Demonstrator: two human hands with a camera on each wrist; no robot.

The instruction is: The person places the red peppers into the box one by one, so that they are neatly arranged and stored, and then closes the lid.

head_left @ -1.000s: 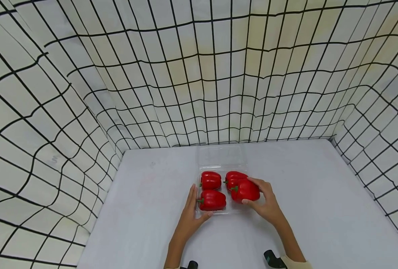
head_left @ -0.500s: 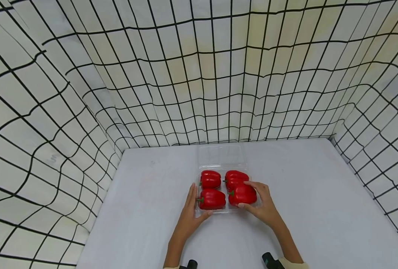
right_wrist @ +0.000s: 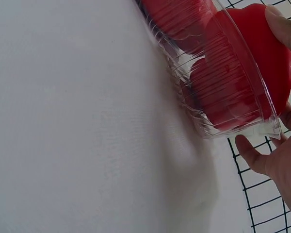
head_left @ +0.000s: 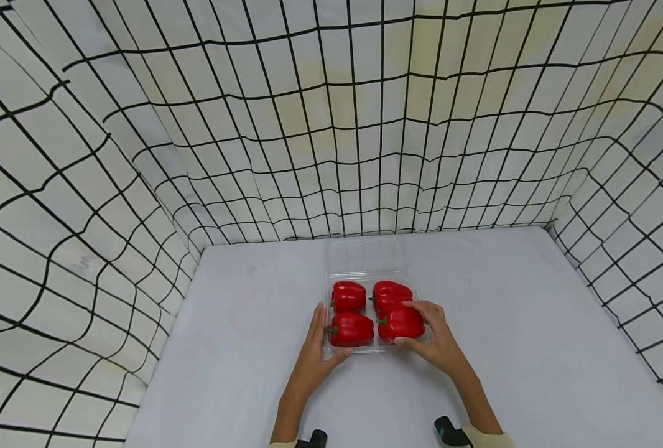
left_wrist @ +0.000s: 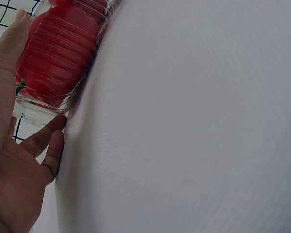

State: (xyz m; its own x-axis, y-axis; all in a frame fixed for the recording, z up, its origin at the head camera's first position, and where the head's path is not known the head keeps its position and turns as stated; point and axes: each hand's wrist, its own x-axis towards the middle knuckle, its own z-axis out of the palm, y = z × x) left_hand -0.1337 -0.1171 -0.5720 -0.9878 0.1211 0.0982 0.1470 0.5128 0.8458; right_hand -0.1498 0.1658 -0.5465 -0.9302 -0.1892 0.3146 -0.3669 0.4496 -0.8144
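A clear plastic clamshell box (head_left: 331, 350) holds several red bell peppers with green stems, laid in two rows. At its front right, my right hand (head_left: 442, 342) grips a bell pepper (head_left: 401, 323) between thumb and fingers. In the right wrist view, this bell pepper (right_wrist: 267, 46) bulges above the box's rim, its lower part inside the clear wall. My left hand (head_left: 311, 361) rests against the box's front left corner, fingers straight along the side and thumb at the front edge. Beside the left thumb, the front left bell pepper (left_wrist: 58, 53) shows through the ribbed wall.
The box's clear lid (head_left: 367, 256) lies folded back toward the rear. A white-covered table (head_left: 242, 348) carries everything. Black netting (head_left: 359, 146) over pale walls encloses its back and both sides. Dark wrist devices (head_left: 449, 430) sit on both forearms.
My right hand has lowered the bell pepper and moved it slightly left, into the front right of the box. The left hand has kept its place at the box's corner.
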